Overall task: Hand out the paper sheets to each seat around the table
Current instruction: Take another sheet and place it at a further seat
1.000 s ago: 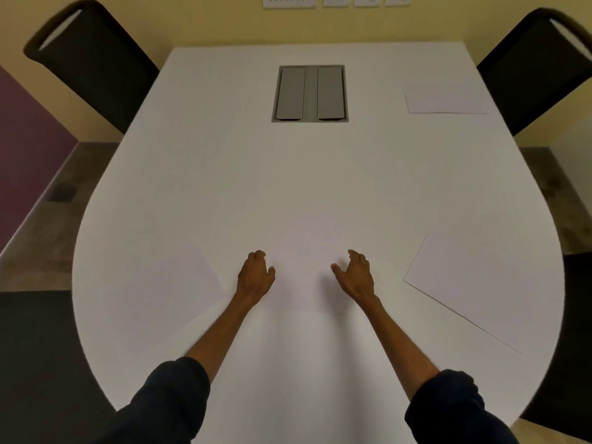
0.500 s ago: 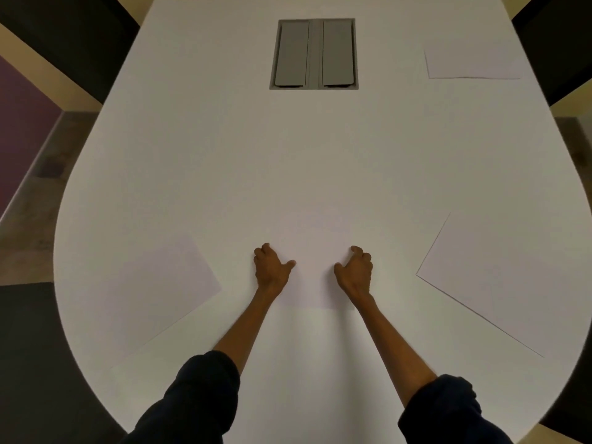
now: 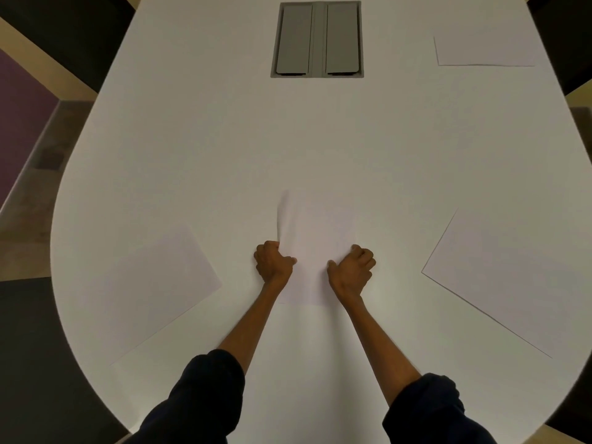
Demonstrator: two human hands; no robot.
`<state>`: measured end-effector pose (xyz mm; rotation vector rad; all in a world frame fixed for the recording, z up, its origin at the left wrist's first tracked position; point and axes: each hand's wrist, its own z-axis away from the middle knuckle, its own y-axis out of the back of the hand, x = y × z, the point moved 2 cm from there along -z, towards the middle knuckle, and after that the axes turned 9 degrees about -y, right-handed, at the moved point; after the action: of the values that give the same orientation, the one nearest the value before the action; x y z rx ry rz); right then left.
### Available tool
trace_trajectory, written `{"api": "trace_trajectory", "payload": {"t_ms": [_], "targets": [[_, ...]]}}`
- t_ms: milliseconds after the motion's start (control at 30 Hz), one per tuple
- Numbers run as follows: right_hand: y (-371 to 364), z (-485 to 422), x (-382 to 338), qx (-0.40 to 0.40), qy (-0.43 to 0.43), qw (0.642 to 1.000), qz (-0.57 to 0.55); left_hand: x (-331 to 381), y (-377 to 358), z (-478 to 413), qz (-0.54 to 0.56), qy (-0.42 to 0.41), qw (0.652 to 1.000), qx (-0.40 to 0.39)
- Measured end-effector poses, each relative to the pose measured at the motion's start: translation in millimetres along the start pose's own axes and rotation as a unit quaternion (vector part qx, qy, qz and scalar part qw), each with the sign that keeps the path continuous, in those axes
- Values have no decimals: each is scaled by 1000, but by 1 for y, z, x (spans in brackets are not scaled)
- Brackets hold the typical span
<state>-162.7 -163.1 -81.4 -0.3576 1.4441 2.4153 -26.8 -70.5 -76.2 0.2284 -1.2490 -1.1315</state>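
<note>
A white paper sheet (image 3: 315, 238) lies in the middle of the white table (image 3: 224, 139), straight ahead of me. My left hand (image 3: 273, 261) grips its left edge, which curls up off the table. My right hand (image 3: 352, 267) grips its right edge with curled fingers. Three more sheets lie flat: one at the near left (image 3: 153, 283), one at the near right (image 3: 512, 277), one at the far right (image 3: 483, 51).
A grey cable hatch (image 3: 317, 40) with two lids is set into the table at the far middle. Dark chairs stand at the far left corner (image 3: 64, 36) and far right corner (image 3: 563, 43). The table's rounded edge curves close to me.
Both hands have closed on the side edges of the middle sheet, and its left edge has lifted. My view has moved forward over the table.
</note>
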Motion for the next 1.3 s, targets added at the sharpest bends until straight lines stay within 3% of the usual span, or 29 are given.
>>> {"api": "trace_trajectory", "payload": {"t_ms": [267, 500, 667, 800, 900, 1300], "targets": [[5, -11, -2, -16, -10, 999, -31, -12, 8, -7, 211, 29, 977, 20], [16, -18, -3, -46, -58, 984, -164, -13, 23, -2, 334, -22, 939, -76], [32, -21, -5, -158, -98, 948, -258, -11, 39, 4, 358, -45, 926, -111], [48, -12, -4, -271, -90, 884, -369, -10, 53, 10, 354, -59, 923, -137], [55, 1, 1, -264, -77, 869, -412, -9, 64, 19, 355, -70, 924, -126], [78, 79, -24, -248, 43, 868, -429, -17, 143, 79, 390, -106, 914, -29]]}}
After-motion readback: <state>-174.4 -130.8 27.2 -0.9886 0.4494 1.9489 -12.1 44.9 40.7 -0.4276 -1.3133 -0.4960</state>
